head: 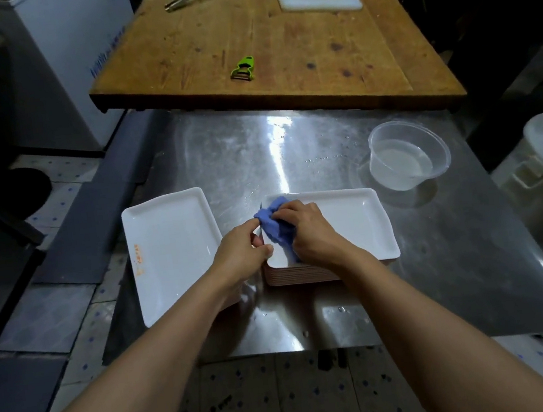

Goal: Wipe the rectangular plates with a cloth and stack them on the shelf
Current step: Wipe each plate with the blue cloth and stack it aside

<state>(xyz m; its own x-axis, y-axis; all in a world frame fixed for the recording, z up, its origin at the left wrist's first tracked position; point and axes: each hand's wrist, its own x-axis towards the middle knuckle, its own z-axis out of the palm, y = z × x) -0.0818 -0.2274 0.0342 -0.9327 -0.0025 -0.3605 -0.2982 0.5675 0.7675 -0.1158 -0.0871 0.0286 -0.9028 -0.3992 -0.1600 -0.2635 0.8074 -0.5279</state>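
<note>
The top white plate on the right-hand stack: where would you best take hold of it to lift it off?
Judging by its pose, take the top plate by its raised right rim, coming from the right. That short edge is bare and overhangs the stack below, while both hands and the blue cloth crowd its left end.

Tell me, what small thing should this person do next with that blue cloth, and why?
Probably sweep the blue cloth rightward across the top plate of the right stack. Both the left hand and right hand bunch the cloth at that plate's left end, so most of its surface looks unwiped. The left plate lies apart, untouched.
</note>
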